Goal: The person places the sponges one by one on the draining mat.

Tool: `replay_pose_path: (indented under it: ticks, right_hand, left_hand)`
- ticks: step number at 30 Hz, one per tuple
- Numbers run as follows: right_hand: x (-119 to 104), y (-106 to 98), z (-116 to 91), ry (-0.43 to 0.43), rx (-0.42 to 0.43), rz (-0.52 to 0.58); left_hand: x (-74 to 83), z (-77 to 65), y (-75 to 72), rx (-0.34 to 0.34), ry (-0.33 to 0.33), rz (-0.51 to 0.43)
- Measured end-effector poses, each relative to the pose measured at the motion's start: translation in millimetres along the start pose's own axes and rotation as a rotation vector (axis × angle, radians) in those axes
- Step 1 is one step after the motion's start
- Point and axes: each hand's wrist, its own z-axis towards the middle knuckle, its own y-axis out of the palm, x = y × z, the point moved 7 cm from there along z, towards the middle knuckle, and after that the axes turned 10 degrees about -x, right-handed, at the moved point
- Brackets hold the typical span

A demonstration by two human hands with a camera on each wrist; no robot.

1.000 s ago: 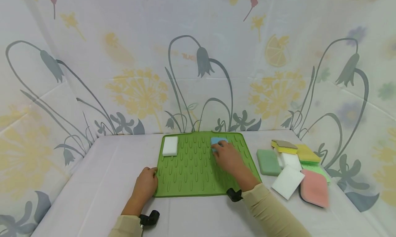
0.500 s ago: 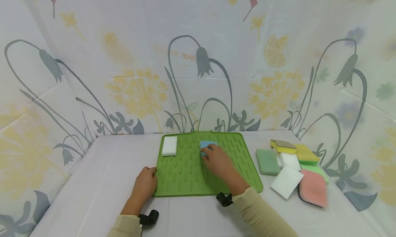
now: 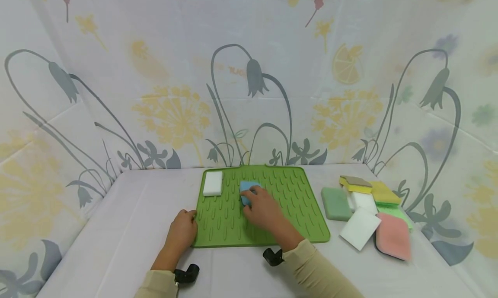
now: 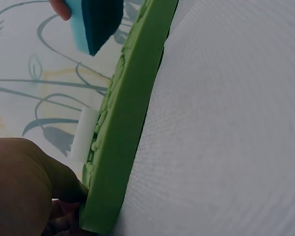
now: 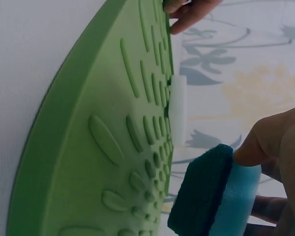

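A blue sponge with a darker scouring layer is pinched between the thumb and fingers of my right hand. Both wrist views show it held a little above the green ridged mat, scouring layer facing down. At the mat's left edge, my left hand grips the rim between thumb and fingers, some of which are hidden in the left wrist view. On the mat's far left corner lies a white sponge block.
Right of the mat lies a loose pile: a green sponge, white pads, a pink sponge, yellow sponges and a light green piece. A flower-printed cloth hangs behind the white table.
My right hand has carried the blue sponge leftward over the mat, from its right part to near the middle, and slightly closer. My left hand has stayed at the mat's edge.
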Motion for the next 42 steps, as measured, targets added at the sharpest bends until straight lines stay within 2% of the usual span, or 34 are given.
replay_pose_path:
  ticks: [13, 29, 42]
  right_hand:
    - [-23.1, 9.4, 0.5, -0.044, 0.027, -0.042]
    - [-53.8, 27.6, 4.6, -0.077, -0.009, -0.090]
    - [-74.4, 35.9, 7.1, -0.130, 0.016, -0.098]
  left_hand:
    - [-0.2, -0.2, 0.5, 0.004, 0.004, -0.001]
    - [-2.7, 1.2, 1.0, -0.015, -0.021, 0.001]
    - [0.1, 1.4, 0.0, -0.002, 0.006, 0.017]
